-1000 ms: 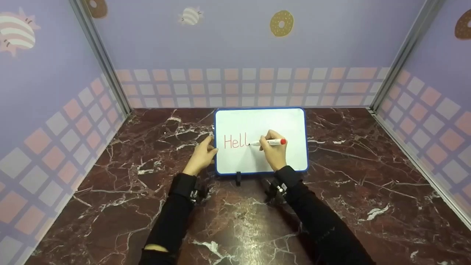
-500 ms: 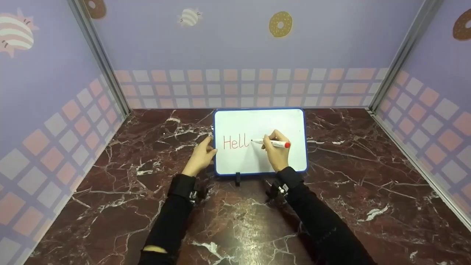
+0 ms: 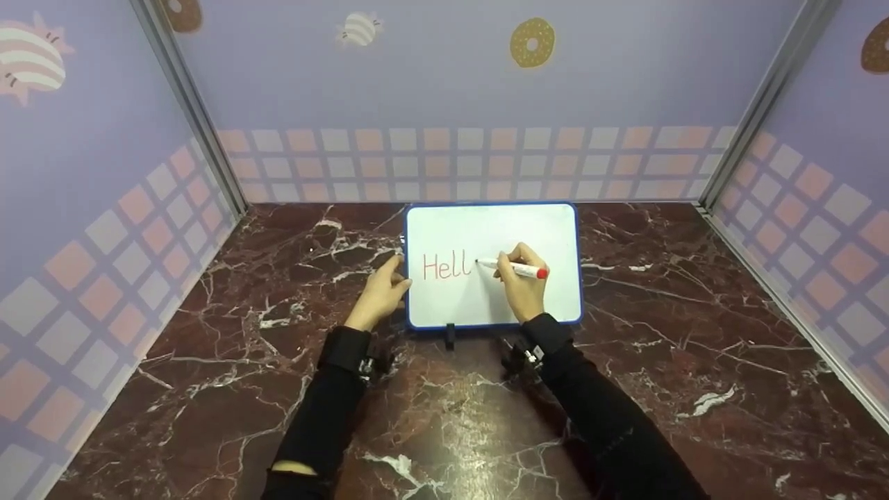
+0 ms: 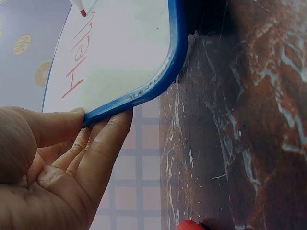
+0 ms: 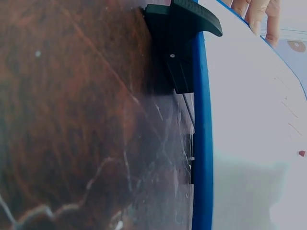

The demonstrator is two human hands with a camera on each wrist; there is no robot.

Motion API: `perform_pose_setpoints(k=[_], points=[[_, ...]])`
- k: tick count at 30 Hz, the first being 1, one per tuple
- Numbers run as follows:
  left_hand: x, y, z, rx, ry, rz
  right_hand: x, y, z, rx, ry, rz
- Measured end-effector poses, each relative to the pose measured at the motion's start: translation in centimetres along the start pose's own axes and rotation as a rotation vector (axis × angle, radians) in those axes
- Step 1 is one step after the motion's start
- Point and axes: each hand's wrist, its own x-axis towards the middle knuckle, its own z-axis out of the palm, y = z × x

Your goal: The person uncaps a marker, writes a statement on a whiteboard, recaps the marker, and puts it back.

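A whiteboard with a blue frame stands propped up toward the back of the tabletop, with "Hell" in red writing on its left half. My left hand pinches the board's left edge; in the left wrist view the thumb lies at the front and the fingers behind. In my right hand is a white whiteboard marker with a red end. Its tip is just right of the last letter; whether it touches the surface I cannot tell. The right wrist view shows the red marker tip, but not the right hand.
A black stand clip holds the board's bottom edge, seen closer as a black hook. The tabletop is dark red marble pattern. Patterned panels enclose the back and sides. A small red object shows at the left wrist view's bottom.
My right hand has shifted slightly right with the marker, whose tip left the foot of the last "l" and rose a little. The left hand keeps its place on the board.
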Motion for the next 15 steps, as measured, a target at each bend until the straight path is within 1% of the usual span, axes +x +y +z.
perform_pose_setpoints(k=[3,8,11,15], points=[[-0.02,0.1,-0.02,0.003,-0.003,-0.003,-0.08,0.06,-0.24,-0.01,0.009,-0.007],[-0.05,0.2,-0.05,0.002,-0.012,-0.009,-0.4,0.32,-0.54,0.011,0.018,-0.012],[-0.05,0.22,-0.07,0.0,-0.013,-0.015,-0.56,0.44,-0.53,0.024,0.011,-0.002],[-0.06,0.28,-0.09,0.004,-0.012,-0.017,-0.59,0.47,-0.35,0.044,-0.007,0.038]])
